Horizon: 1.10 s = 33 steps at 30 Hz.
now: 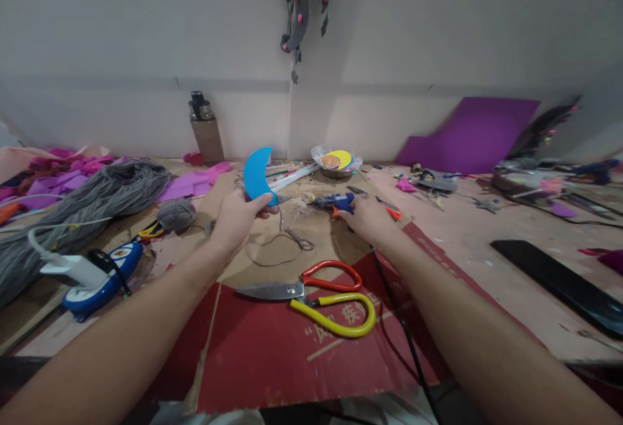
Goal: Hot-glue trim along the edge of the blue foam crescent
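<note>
My left hand (243,214) pinches the lower end of a blue paper crescent (256,177), which stands raised above the cardboard (272,240). A grey yarn strand (275,261) trails over the cardboard below it. My right hand (366,216) is wrapped round a blue glue gun (339,202) with an orange trigger, its nozzle pointing left toward the crescent. The gun's black cord (396,311) runs down past my right forearm. Nearer to me lie big scissors (335,295) with one red and one yellow handle, blades to the left.
At left are grey yarn (111,198), a yarn ball (176,215) and a blue power strip (104,285) with a white plug. A bowl (335,169) of paper shapes stands behind; a utility knife (388,208) lies by my right hand. A black slab (555,282) is at right.
</note>
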### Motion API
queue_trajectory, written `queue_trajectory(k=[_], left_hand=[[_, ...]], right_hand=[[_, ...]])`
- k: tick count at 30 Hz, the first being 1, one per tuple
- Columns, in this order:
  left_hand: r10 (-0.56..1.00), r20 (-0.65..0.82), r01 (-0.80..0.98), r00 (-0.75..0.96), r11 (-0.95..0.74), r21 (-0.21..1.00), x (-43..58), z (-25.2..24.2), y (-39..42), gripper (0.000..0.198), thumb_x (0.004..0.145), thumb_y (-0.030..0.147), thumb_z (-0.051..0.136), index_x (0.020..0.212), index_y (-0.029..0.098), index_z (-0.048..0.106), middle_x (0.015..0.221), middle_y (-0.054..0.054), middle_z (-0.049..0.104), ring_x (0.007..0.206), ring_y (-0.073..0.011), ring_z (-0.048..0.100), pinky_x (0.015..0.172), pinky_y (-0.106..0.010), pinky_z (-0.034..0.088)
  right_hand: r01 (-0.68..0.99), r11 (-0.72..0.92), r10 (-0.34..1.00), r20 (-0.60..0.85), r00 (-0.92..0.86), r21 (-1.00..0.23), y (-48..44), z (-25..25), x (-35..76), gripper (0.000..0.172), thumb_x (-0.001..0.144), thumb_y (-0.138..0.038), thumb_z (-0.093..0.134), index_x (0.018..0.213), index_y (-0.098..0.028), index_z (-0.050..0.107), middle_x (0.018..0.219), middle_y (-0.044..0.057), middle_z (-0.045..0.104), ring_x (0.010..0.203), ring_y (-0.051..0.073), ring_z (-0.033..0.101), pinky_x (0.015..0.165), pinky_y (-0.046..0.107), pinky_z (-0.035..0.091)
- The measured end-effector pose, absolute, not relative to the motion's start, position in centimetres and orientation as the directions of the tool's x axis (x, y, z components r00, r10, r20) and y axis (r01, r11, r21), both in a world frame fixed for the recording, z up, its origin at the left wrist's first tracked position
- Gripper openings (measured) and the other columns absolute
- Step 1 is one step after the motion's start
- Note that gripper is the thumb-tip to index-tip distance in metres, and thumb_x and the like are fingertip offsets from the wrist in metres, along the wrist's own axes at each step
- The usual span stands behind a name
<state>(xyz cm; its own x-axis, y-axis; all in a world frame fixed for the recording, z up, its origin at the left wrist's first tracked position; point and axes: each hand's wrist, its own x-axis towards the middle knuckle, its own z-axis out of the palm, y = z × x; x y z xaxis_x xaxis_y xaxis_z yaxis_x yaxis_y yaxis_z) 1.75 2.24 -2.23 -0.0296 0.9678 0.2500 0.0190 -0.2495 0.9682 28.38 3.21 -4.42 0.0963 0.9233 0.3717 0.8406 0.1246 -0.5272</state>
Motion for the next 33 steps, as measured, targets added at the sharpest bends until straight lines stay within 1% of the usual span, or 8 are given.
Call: queue_trajectory(k=[2, 4, 7, 10, 12, 15, 20, 33], left_hand=[[0.96, 0.277, 0.026, -0.04, -0.276, 0.961, 1.7, -2.1, 2.2, 0.025, 0.069, 0.035, 0.07, 0.076, 0.011, 0.064, 0.065, -0.007, 0.069, 0.057, -0.0152, 0.062, 0.055, -0.025, 0.045], [0.95, 0.308, 0.036, -0.038, -0.307, 0.951, 1.7, -2.0, 2.1, 0.028, 0.07, 0.038, 0.069, 0.077, 0.011, 0.064, 0.067, -0.008, 0.069, 0.06, -0.0162, 0.063, 0.055, -0.025, 0.045], [0.942, 0.335, 0.052, -0.021, -0.334, 0.941, 1.8, -1.8, 1.8, 0.031, 0.071, 0.041, 0.069, 0.079, 0.011, 0.065, 0.07, -0.008, 0.07, 0.062, -0.0164, 0.063, 0.057, -0.026, 0.046], [0.936, 0.347, 0.105, -0.053, -0.341, 0.934, 1.8, -1.6, 1.5, 0.032, 0.071, 0.043, 0.068, 0.079, 0.011, 0.065, 0.071, -0.008, 0.07, 0.061, -0.0157, 0.062, 0.059, -0.026, 0.046], [0.928, 0.362, 0.171, -0.09, -0.343, 0.924, 1.6, -1.4, 1.3, 0.032, 0.071, 0.042, 0.067, 0.079, 0.011, 0.066, 0.071, -0.008, 0.071, 0.061, -0.016, 0.062, 0.059, -0.026, 0.046], [0.917, 0.387, 0.316, -0.095, -0.341, 0.885, 1.4, -1.0, 1.1, 0.029, 0.073, 0.041, 0.064, 0.077, 0.012, 0.067, 0.069, -0.008, 0.071, 0.061, -0.0168, 0.063, 0.059, -0.026, 0.046], [0.921, 0.389, 0.412, -0.019, -0.347, 0.843, 1.5, -0.3, 0.5, 0.023, 0.074, 0.036, 0.063, 0.079, 0.014, 0.067, 0.066, -0.004, 0.07, 0.061, -0.017, 0.064, 0.058, -0.026, 0.046], [0.943, 0.259, 0.34, 0.209, -0.319, 0.885, 1.9, 0.0, 0.5, 0.027, 0.074, 0.04, 0.065, 0.077, 0.013, 0.065, 0.066, -0.006, 0.07, 0.062, -0.0161, 0.062, 0.063, -0.027, 0.047]], right_hand=[[0.893, 0.091, 0.863, 0.483, 0.15, -0.441, 2.4, -3.4, 27.7, 0.017, 0.073, -0.031, 0.061, 0.077, -0.015, 0.056, 0.096, 0.018, 0.061, 0.101, 0.031, 0.055, 0.09, 0.047, 0.04], [0.789, 0.236, 0.834, 0.536, 0.135, -0.567, 1.2, -2.4, 25.6, 0.018, 0.078, -0.033, 0.056, 0.086, -0.016, 0.056, 0.101, 0.016, 0.061, 0.105, 0.028, 0.054, 0.092, 0.046, 0.041], [0.303, 0.37, 0.924, 0.381, -0.023, -0.878, -0.5, -1.9, 21.0, 0.034, 0.076, -0.036, 0.062, 0.102, -0.021, 0.047, 0.108, 0.01, 0.061, 0.101, 0.02, 0.059, 0.085, 0.037, 0.048], [0.046, 0.183, 0.963, 0.169, -0.209, -0.982, -1.2, -2.3, 17.3, 0.037, 0.074, -0.028, 0.063, 0.103, -0.023, 0.04, 0.089, 0.004, 0.064, 0.079, 0.017, 0.063, 0.068, 0.031, 0.05], [0.157, 0.191, 0.961, 0.153, -0.229, -0.969, -1.1, -2.5, 16.4, 0.026, 0.076, -0.025, 0.06, 0.097, -0.023, 0.043, 0.073, -0.001, 0.058, 0.062, 0.015, 0.058, 0.058, 0.029, 0.046], [0.447, 0.42, 0.907, 0.384, -0.174, -0.79, -0.8, -2.0, 16.7, 0.006, 0.081, -0.02, 0.053, 0.085, -0.021, 0.049, 0.073, 0.0, 0.055, 0.065, 0.015, 0.053, 0.061, 0.03, 0.042], [0.63, 0.628, 0.719, 0.651, -0.245, -0.457, -0.4, -0.5, 17.8, 0.01, 0.084, -0.013, 0.051, 0.077, -0.018, 0.054, 0.085, 0.005, 0.055, 0.08, 0.017, 0.051, 0.072, 0.031, 0.04], [0.587, 0.671, 0.682, 0.688, -0.248, -0.454, 0.9, -0.7, 19.1, 0.019, 0.09, -0.022, 0.05, 0.071, -0.018, 0.052, 0.081, 0.002, 0.051, 0.076, 0.014, 0.048, 0.068, 0.027, 0.037]])
